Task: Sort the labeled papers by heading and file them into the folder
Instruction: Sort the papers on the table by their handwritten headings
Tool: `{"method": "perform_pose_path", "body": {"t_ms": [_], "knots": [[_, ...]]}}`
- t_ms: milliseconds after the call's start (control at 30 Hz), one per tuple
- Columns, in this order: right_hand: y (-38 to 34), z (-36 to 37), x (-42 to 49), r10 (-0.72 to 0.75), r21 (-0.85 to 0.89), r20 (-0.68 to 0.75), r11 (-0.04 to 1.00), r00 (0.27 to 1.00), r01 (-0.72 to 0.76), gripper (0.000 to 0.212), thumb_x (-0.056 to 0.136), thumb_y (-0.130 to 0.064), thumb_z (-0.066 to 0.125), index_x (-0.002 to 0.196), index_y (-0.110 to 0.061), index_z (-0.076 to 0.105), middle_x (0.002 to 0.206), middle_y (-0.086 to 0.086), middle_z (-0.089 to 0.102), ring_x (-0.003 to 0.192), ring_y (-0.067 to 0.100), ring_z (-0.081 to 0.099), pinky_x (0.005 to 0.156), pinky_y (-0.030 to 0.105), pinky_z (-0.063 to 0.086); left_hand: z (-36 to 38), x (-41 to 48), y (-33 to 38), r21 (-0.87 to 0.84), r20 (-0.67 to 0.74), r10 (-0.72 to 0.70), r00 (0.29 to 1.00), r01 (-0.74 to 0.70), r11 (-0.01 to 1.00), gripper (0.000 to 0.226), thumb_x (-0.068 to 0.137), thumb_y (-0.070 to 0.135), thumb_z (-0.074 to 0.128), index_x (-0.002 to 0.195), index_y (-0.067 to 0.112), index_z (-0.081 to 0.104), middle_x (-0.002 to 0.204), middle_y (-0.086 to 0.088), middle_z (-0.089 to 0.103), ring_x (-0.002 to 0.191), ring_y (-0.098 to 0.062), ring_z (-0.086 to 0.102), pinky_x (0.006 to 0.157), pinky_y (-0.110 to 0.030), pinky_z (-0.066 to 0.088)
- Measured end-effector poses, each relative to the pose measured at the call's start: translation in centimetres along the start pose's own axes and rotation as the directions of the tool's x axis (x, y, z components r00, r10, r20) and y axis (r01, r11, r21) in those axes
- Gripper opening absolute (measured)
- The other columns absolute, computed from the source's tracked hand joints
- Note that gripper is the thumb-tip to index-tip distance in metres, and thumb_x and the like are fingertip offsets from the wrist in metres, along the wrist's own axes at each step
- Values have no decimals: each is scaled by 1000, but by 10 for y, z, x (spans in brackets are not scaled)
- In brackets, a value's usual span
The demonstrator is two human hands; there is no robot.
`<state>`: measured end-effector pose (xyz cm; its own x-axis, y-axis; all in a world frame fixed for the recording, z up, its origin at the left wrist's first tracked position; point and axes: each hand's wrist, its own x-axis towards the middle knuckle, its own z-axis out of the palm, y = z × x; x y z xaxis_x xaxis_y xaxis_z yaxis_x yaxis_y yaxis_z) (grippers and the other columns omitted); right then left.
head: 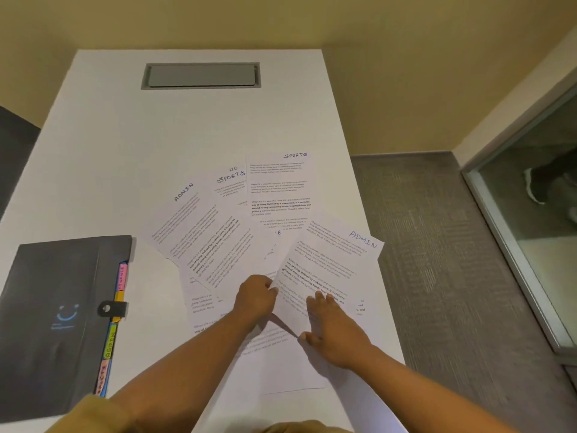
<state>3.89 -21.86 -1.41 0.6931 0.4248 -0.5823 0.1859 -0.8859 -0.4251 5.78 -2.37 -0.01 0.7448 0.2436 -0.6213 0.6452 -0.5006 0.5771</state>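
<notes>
Table (125,145) | folder (53,307) closed, 9 o'clock | papers (218,229) fanned at centre: light, floppy, slippery | ADMIN sheet (327,260), 4 o'clock: lift by an edge | left hand (254,296) pinches its edge | right hand (335,332) flat, pressing it.

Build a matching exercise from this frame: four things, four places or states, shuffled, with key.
Things:
1. folder
2. grey hatch
3. right ADMIN sheet
4. left ADMIN sheet

Places or states:
A. pressed under the right hand
B. set into the far end of the table
C. closed, at the table's near left
D. untouched, on the side of the spread nearest the folder

Pairs: 1-C, 2-B, 3-A, 4-D
</notes>
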Motion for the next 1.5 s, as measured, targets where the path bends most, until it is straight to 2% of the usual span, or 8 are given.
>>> {"method": "perform_pose_path", "body": {"t_ms": [200,367,433,600,967,1200,1333,1500], "knots": [[11,-18,-8,374,538,-337,829,864,-149,93,87,-38,69,156,-17,11,159,-2,26,145,18,28,118,37,29,-3,-20,-9,-342,39,-53,998,63,938,15,93,8,58,87,11,72,88,-10,71,78,-29,70,63,-42,61],[11,-34,-18,652,910,1,313,758,-271,78,90,-30,67,150,-4,24,148,14,43,133,32,45,99,35,38,-8,-60,-28,-611,150,-145,978,207,764,16,96,6,56,98,5,72,97,-13,74,89,-31,71,59,-33,59],[12,-33,-23,631,922,61,260,773,-285,70,92,-29,65,147,-1,30,139,16,50,125,33,50,94,36,40,-9,-70,-42,-619,183,-162,970,242,747,18,97,9,56,98,8,73,98,-10,76,93,-30,71,65,-40,61],[-1,-20,-31,578,882,34,366,815,-297,23,96,-17,58,116,-9,66,109,10,72,98,29,67,91,40,53,-13,-85,-64,-623,202,-191,961,276,732,17,97,9,56,99,8,73,98,-7,76,93,-26,70,61,-34,59],[-44,-7,-40,456,844,3,476,890,-246,19,100,-15,52,113,-24,62,101,-7,71,88,10,68,60,17,51,-31,-60,-116,-701,-1,-382,924,272,659,29,94,30,62,76,7,60,61,-6,60,50,-17,50,49,-28,40],[-44,-1,-41,475,789,38,526,879,-318,19,100,-15,50,111,-21,64,105,-4,72,93,16,67,77,31,54,-60,-23,-119,-587,-263,-457,850,235,775,37,94,35,58,103,-1,63,96,-19,70,75,-30,67,53,-27,48],[-38,-10,-44,500,775,-22,555,866,-301,18,99,-10,52,110,-16,65,100,3,72,86,17,66,70,31,51,-85,-7,-105,-503,-367,-459,809,242,830,47,94,31,58,132,4,52,128,-14,59,113,-33,59,86,-36,49],[-40,-34,-43,484,790,-90,567,870,-234,17,98,-1,50,104,-9,63,91,8,67,78,11,61,61,24,43,-113,28,-92,-500,-391,-497,775,275,822,53,91,34,62,131,2,48,129,-17,56,109,-34,60,77,-36,49]]}}
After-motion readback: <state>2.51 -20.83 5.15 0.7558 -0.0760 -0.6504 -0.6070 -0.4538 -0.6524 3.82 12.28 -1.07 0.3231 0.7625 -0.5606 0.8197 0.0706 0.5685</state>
